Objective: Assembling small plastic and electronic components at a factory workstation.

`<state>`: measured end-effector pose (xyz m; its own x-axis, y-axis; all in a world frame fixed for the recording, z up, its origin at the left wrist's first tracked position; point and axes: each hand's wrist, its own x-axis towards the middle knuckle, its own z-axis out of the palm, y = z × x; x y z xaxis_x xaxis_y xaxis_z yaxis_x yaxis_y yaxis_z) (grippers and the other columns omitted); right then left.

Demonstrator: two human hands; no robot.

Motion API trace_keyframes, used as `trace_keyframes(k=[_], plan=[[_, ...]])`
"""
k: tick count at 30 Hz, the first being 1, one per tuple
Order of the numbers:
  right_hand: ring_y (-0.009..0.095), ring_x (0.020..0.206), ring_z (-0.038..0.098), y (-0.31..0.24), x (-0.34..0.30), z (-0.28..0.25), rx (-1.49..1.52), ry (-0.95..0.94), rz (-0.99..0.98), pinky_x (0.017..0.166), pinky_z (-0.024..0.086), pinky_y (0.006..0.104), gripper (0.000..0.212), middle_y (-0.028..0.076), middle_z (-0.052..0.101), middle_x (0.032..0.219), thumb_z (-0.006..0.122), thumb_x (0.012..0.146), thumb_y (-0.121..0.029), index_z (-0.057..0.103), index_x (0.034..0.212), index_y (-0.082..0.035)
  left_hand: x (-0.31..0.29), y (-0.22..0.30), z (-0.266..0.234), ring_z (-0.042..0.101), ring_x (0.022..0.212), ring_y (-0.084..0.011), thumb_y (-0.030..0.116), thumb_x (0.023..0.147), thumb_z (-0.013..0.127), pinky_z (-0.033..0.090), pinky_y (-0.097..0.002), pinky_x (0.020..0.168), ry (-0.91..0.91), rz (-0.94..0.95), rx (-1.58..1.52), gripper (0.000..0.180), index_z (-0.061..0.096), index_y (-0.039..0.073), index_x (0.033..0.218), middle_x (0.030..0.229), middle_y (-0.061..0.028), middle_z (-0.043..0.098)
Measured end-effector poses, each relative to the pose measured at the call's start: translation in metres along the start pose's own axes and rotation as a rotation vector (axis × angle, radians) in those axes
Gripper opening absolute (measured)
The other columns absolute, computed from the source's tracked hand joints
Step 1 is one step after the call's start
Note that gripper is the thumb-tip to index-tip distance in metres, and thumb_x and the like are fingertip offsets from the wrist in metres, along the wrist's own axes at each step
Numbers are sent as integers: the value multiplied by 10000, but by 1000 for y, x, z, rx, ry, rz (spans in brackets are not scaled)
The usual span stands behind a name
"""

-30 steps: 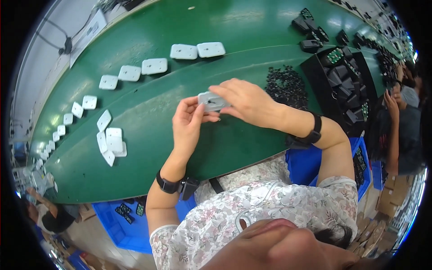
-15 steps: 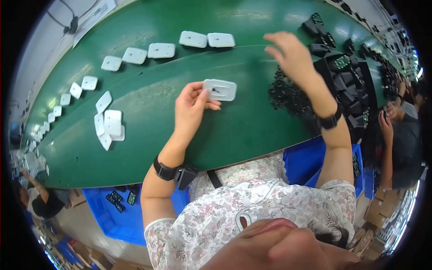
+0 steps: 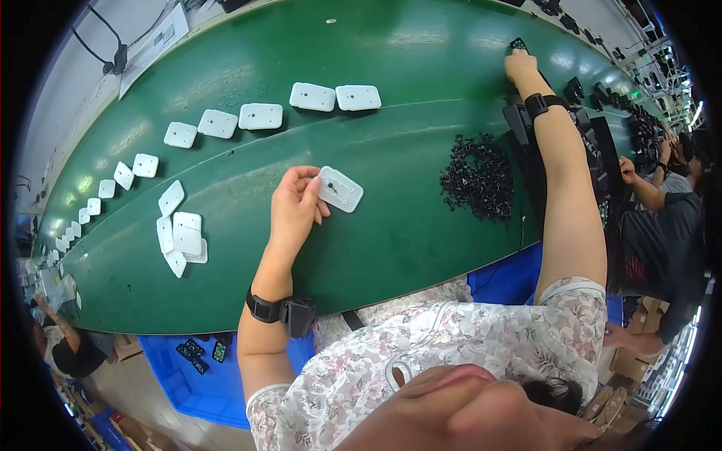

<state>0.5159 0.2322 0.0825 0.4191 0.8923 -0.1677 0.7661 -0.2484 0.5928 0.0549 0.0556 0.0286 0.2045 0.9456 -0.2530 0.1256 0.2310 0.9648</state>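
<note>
- The surface is a long green table (image 3: 391, 255), shiny in patches, its edges bowed by the wide lens.
- White covers (image 3: 312, 97), rounded at the corners, run in a line across its far side and curve away to the left; a small overlapping cluster of similar covers (image 3: 186, 234) lies nearer on the left.
- A loose heap of tiny black parts (image 3: 477, 178) sits right of the middle, just beside a black box (image 3: 529, 177) that the right forearm partly hides.
- Below the table edge are a blue bin (image 3: 218, 395) at left, with a few dark pieces in it, and more blue plastic at right.
- A co-worker in dark clothes (image 3: 654, 240) is at the right rim, another person (image 3: 75, 349) at the left.
- The left hand (image 3: 295, 203) is over the middle of the table, forearm rising from below, thumb and fingers pinching one end of a white plate (image 3: 342, 191); the plate tilts down to the right.
- The right arm stretches far out past the box. The right hand (image 3: 521, 66) is at a dark piece with a green board (image 3: 517, 44), fingers bent; whether they grip it, I cannot tell.
</note>
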Motion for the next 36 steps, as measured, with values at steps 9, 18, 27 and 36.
trace_keyframes(k=[9, 18, 27, 36], plan=[[373, 1020, 580, -5, -17, -12, 92, 86, -198, 876, 494, 422, 455, 181, 561, 1168, 678, 713, -63, 596, 1161, -77, 5, -21, -7, 597, 687, -232, 92, 863, 596, 483, -316, 548, 229, 518, 587, 182, 601, 37, 1036, 861, -120, 545], [142, 691, 556, -110, -163, -39, 1258, 382, -709, 609, 471, 288, 434, 91, 548, 927, 748, 753, -272, 499, 1037, -60, -9, -16, 22, 527, 848, -255, 521, 654, 716, 452, -387, 672, 444, 467, 1220, 674, 512, 35, 1075, 948, -97, 505], [323, 907, 572, -159, -255, 5, 1025, 602, -828, 785, 463, 379, 349, 144, 592, 987, 711, 764, -195, 542, 1014, -21, 4, -37, -3, 495, 1034, -254, 154, 752, 676, 399, -375, 839, 275, 782, 1165, 521, 476, 65, 1226, 1070, -63, 545], [299, 978, 591, -172, -264, -18, 1212, 563, -1015, 858, 469, 353, 386, 143, 607, 1067, 687, 767, -68, 585, 1137, -29, -7, -43, -18, 526, 1088, -266, -15, 768, 589, 397, -386, 924, 157, 780, 787, 544, 463, 79, 1288, 1168, -100, 576]])
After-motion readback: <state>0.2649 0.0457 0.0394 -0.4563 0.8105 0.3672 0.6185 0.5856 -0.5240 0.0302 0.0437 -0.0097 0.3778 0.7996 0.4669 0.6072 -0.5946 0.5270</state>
